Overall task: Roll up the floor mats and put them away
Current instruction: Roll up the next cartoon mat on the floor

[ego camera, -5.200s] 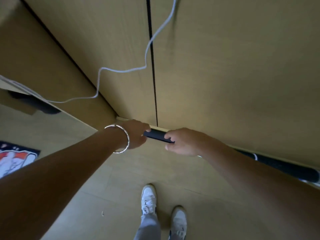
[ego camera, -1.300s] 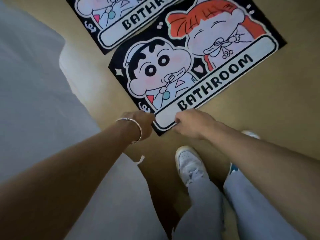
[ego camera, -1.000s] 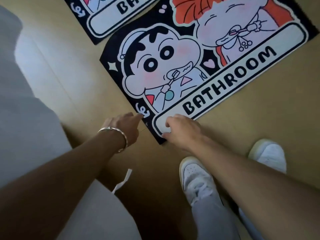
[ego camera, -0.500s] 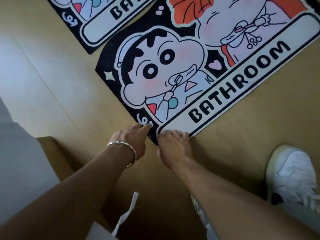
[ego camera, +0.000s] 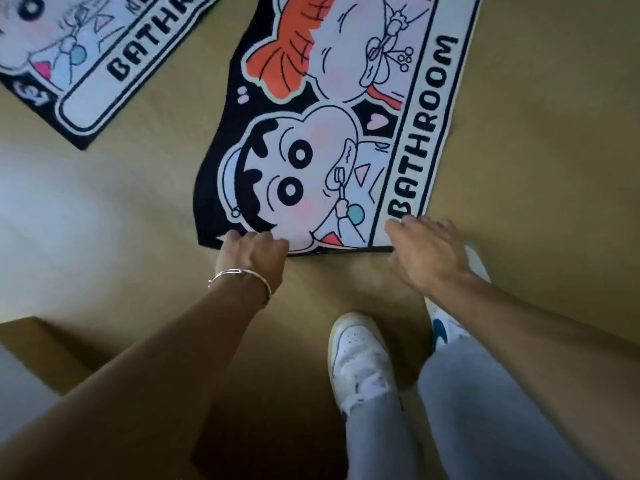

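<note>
A black floor mat [ego camera: 311, 161] with cartoon figures and the word BATHROOM lies flat on the tan floor, its short edge nearest me. My left hand [ego camera: 254, 252], a silver bangle on its wrist, has its fingers curled over the near left corner of that edge. My right hand [ego camera: 424, 252] covers the near right corner with fingers spread, thumb on the white border; it is blurred. A second mat [ego camera: 86, 64] of the same design lies flat at the top left, partly out of frame.
My two white shoes [ego camera: 360, 355] [ego camera: 450, 327] and grey trouser legs stand just behind the mat's near edge. A tan-sided piece with a grey top [ego camera: 24, 382] fills the lower left corner. Bare floor [ego camera: 536, 168] lies to the right.
The mat now lies with its short edge toward me instead of one corner. My hands, close together at that corner before, have spread apart to the edge's two corners.
</note>
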